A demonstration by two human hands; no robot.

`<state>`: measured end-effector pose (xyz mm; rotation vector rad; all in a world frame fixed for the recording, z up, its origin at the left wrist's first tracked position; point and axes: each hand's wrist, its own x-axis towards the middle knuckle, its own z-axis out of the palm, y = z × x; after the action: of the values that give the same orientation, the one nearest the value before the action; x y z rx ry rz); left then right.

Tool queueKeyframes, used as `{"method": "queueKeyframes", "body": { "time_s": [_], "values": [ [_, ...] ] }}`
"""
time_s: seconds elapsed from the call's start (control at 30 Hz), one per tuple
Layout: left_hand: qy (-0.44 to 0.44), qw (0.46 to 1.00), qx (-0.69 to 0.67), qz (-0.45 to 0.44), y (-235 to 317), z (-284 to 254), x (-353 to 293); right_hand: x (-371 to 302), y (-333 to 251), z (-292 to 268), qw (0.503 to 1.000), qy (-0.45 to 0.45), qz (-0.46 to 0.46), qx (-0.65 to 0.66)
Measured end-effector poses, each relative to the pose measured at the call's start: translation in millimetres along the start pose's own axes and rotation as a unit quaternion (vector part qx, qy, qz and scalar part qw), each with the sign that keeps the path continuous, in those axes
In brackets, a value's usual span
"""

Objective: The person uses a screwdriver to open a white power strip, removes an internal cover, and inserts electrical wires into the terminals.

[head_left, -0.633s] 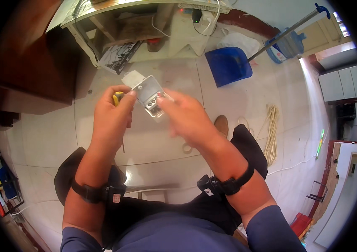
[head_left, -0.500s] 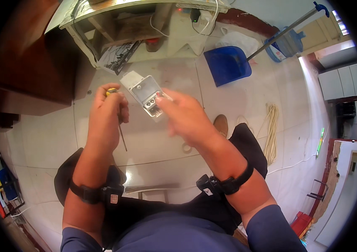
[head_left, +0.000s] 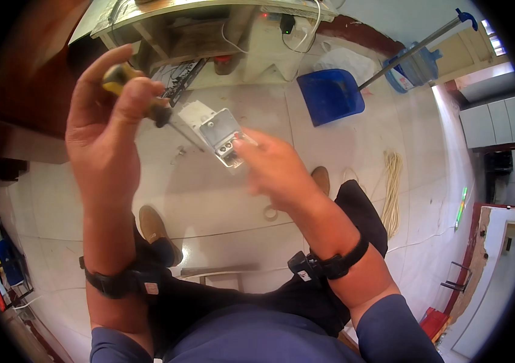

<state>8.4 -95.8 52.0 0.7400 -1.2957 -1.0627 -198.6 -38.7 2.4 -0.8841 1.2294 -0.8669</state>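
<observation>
My left hand [head_left: 107, 136] is raised at the left with its fingers around a screwdriver [head_left: 118, 78] that has a yellow and black handle. Its thin shaft slants down to the right, and the tip lies close beside or in front of a small white electrical box [head_left: 220, 127]; I cannot tell whether they touch. Gripping the right side of that box is my right hand [head_left: 278, 172], the thumb near its lower end. A grey panel and round terminals show on the box's face, and its lower right part is hidden by the fingers.
A blue dustpan [head_left: 333, 100] with a long handle stands beyond my right hand, near a water jug [head_left: 412, 69]. A coil of pale cable [head_left: 392, 193] and a roll of tape [head_left: 270, 212] lie on the tiles. Ahead is a worn wooden table [head_left: 197, 13].
My left hand has moved up and to the left, and the screwdriver has swung from pointing down to pointing at the white box. The right hand and box have barely shifted.
</observation>
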Motion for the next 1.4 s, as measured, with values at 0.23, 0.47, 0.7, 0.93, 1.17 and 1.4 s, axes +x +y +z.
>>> {"method": "queueKeyframes", "body": {
  "time_s": [0.23,0.47,0.7,0.93,1.17,1.4],
  "values": [
    [0.020,0.997,0.048,0.055,-12.3,16.6,-3.2,-5.2,-8.1,4.4,0.999,-0.033,0.004,-0.015],
    [0.019,0.999,0.004,0.041,-18.1,23.1,-4.3,-9.0,-10.1,3.7,0.999,-0.050,-0.005,-0.017],
    [0.030,0.999,0.007,0.035,-21.4,23.9,-3.3,-7.8,-8.4,2.4,0.998,-0.059,-0.005,0.000],
    [0.030,0.999,0.004,0.030,-21.9,25.2,-3.8,-7.2,-5.9,1.2,0.998,-0.064,-0.007,0.001],
    [0.054,0.998,0.023,-0.012,-16.7,25.8,-4.1,-7.9,-4.3,2.5,0.998,-0.060,0.013,-0.001],
    [0.045,0.997,0.009,-0.064,-15.1,21.6,-2.2,-6.7,-2.0,1.1,0.998,-0.061,0.003,-0.002]
  ]
}}
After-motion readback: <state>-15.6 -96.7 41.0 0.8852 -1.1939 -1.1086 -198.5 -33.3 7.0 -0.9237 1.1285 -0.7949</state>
